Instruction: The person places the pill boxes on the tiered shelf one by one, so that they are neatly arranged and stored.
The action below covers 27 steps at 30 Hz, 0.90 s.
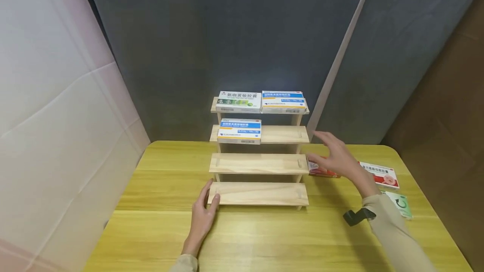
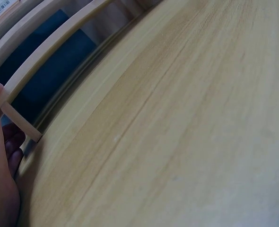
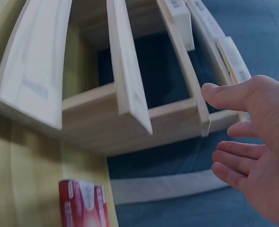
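A stepped wooden display rack (image 1: 261, 193) with several tiers stands on the table in the head view. My left hand (image 1: 201, 218) grips the left end of its lowest tier; in the left wrist view the thumb lies on the board and the fingers curl beside the leg. My right hand (image 1: 336, 158) hovers by the rack's right side, fingers spread and holding nothing. On the top tier lie a green-and-white medicine box (image 1: 239, 102) and a blue-and-white medicine box (image 1: 283, 102). Another blue-and-white box (image 1: 240, 131) lies on the left of the tier below.
Right of the rack, a red medicine box (image 3: 84, 204) lies partly behind my right hand in the head view. Farther right are a red-and-white box (image 1: 380, 175) and a green box (image 1: 401, 205). A dark curtain (image 1: 211, 45) hangs behind the table (image 1: 159, 221).
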{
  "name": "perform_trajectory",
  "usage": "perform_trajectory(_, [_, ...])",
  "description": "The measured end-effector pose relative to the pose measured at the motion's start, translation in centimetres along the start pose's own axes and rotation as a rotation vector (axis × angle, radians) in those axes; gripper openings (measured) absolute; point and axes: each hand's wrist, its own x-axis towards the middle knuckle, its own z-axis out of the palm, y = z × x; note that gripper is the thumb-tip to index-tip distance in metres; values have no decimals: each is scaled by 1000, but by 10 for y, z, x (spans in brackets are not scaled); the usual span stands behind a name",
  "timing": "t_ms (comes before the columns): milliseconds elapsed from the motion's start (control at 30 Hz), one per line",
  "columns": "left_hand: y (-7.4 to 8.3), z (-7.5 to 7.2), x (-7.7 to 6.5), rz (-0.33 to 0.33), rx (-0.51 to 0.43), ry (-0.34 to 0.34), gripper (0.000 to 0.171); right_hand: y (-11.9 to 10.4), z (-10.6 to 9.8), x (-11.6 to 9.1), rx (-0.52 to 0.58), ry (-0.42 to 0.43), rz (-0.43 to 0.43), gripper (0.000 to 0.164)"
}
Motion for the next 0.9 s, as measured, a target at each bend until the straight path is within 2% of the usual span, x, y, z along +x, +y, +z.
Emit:
perform_trajectory(233, [2,2,2,-1,-12,8,53,18,-7,-16,-7,12,33,80])
perform_trajectory(533, [3,4,3,-19,-4,-12,51,38,-13,-36,-35,-16,153,91])
perform_trajectory(667, [3,4,1,-41,0,-6,52,50,-16,-46,-47,-4,156,88])
perform_trajectory(767, [2,3,-2,-40,15,2,52,59,-16,-54,-65,24,134,87])
perform_trajectory(900, [3,2,-2,-30,27,10,51,67,-17,-65,-64,50,147,88])
